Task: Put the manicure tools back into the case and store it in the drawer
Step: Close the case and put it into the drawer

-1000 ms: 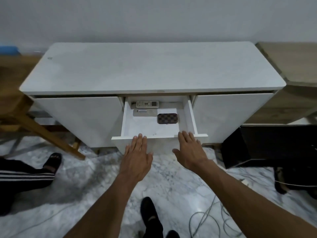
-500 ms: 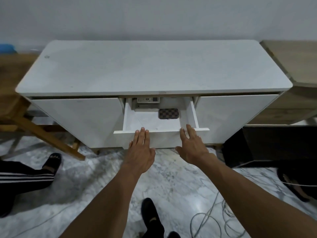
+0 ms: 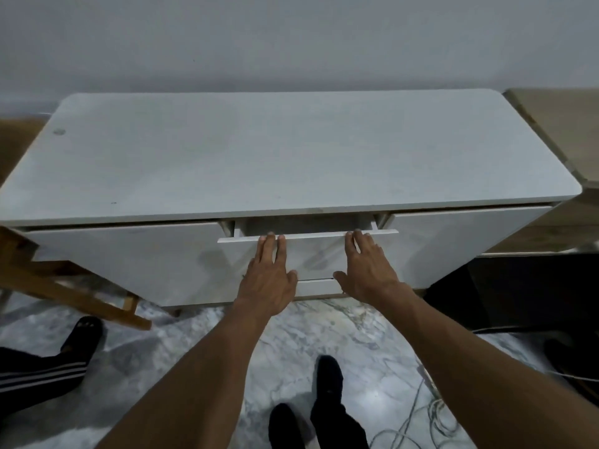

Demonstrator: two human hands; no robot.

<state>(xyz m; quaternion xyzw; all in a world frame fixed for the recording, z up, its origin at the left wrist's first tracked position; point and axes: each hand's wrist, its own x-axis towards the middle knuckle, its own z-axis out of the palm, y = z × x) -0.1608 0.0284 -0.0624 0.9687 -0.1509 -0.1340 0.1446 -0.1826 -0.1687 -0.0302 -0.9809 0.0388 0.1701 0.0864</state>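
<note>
The white cabinet (image 3: 291, 150) has its middle drawer (image 3: 312, 251) standing out only a little, with a narrow dark gap behind its top edge. My left hand (image 3: 267, 280) lies flat on the drawer front at the left, fingers straight and reaching the top edge. My right hand (image 3: 368, 270) lies flat on the front at the right, fingers spread. Neither hand holds anything. The checkered manicure case is hidden inside the drawer.
A wooden frame (image 3: 64, 286) leans at the cabinet's left. Another person's leg with a striped trouser and black sandal (image 3: 81, 335) is on the marble floor at the left. A dark unit (image 3: 518, 286) and loose cables (image 3: 431, 419) are at the right. My feet (image 3: 324, 400) are below.
Both hands have pushed the drawer inward: it was well open with the checkered case and remotes showing, and now it is nearly shut with its contents hidden. The camera has moved closer.
</note>
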